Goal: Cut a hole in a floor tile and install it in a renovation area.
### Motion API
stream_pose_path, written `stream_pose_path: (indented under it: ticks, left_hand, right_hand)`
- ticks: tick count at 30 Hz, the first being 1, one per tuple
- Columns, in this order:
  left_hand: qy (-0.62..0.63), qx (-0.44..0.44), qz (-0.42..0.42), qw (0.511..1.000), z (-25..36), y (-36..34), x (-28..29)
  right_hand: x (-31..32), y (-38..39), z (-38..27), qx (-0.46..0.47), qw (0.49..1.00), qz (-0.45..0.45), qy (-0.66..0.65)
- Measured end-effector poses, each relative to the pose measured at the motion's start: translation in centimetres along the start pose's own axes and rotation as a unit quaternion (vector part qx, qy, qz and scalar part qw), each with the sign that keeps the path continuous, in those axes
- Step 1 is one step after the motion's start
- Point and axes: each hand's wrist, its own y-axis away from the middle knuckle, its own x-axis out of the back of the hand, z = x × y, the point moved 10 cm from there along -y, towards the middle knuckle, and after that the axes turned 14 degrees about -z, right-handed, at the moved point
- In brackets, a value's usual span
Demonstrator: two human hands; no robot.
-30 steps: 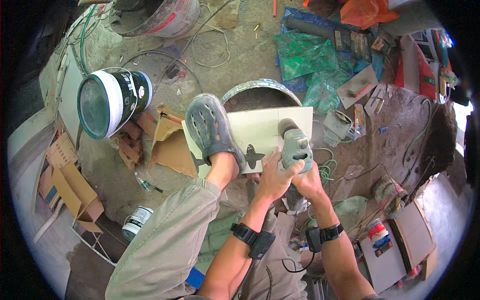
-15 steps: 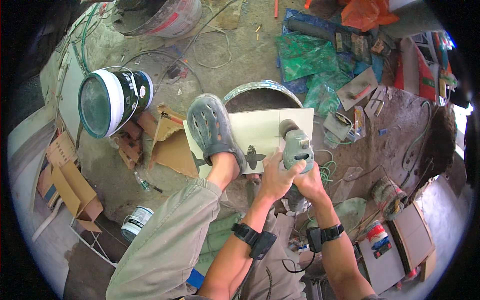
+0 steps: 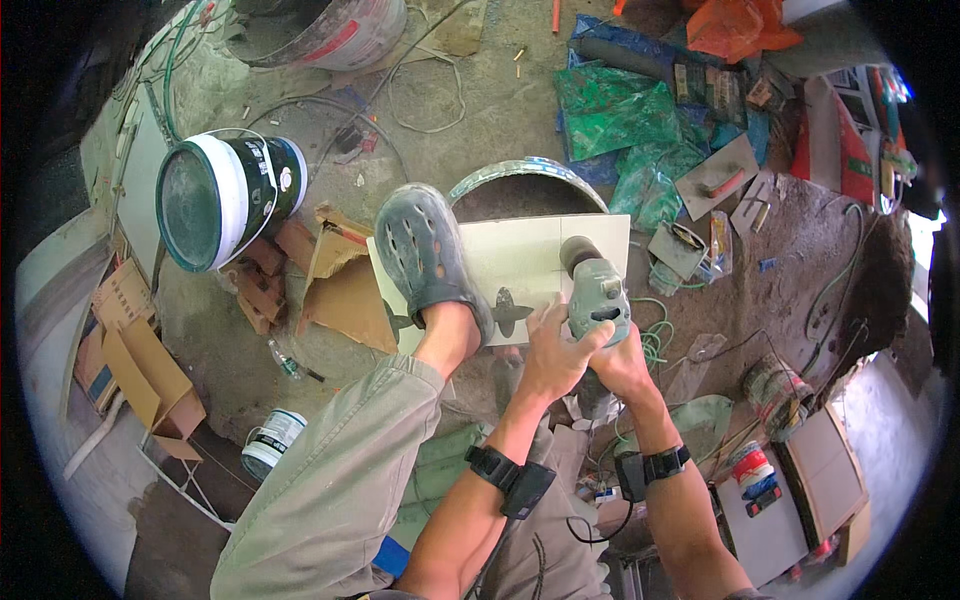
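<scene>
Both my hands hold a grey-green power drill (image 3: 600, 298) with a dark cylindrical hole-saw bit (image 3: 577, 252). My left hand (image 3: 556, 350) wraps its near left side, thumb across the body. My right hand (image 3: 625, 362) grips from the right and below, its fingers partly hidden. The bit meets the right part of a cream-white tile (image 3: 530, 250); whether it has cut in, I cannot tell. Dark cross-shaped openings or marks show along the tile's near edge. My foot in a grey clog (image 3: 428, 250) presses on its left part. The tile lies across a round bucket rim (image 3: 525, 172).
A lidded paint bucket (image 3: 230, 200) lies tipped at left, near torn cardboard (image 3: 345, 295) and broken bricks (image 3: 262, 290). Green plastic sheeting (image 3: 620, 115) and a trowel (image 3: 720, 180) lie far right. A green cord (image 3: 655, 335) coils beside my right hand. A large tub (image 3: 350, 35) stands far left.
Almost nothing differs. The view has shifted very slightly; the drill, both hands and the clog keep their places on the tile.
</scene>
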Motion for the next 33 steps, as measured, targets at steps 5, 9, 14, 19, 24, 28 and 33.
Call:
stream_pose_path:
  ticks: [5,9,14,19,24,28,33]
  left_hand:
    - [-0.011,0.005,0.029,1.0,1.2,0.8,0.3]
    - [-0.004,0.0,0.025,1.0,1.1,0.9,0.3]
    - [-0.003,-0.005,0.029,1.0,0.7,1.0,0.4]
    - [0.007,0.001,0.021,1.0,1.4,1.2,0.4]
    - [0.005,0.027,0.039,0.999,-0.2,1.4,0.7]
    - [0.017,0.03,0.031,0.999,-0.2,1.3,0.7]
    - [0.012,0.014,0.027,0.999,-0.5,1.3,0.8]
  right_hand:
    - [0.3,0.0,0.2,0.001,1.0,-0.001,0.023]
    - [0.2,0.1,0.2,-0.002,1.0,-0.002,0.027]
    - [-0.4,0.0,-0.2,-0.017,1.0,-0.013,0.011]
    - [-0.3,0.0,0.3,-0.005,1.0,-0.012,0.01]
    - [-1.0,-0.1,0.0,-0.002,1.0,-0.022,0.002]
    - [-0.9,-0.1,0.3,0.003,1.0,-0.009,-0.019]
    - [-1.1,-0.1,0.9,0.0,1.0,0.0,-0.007]
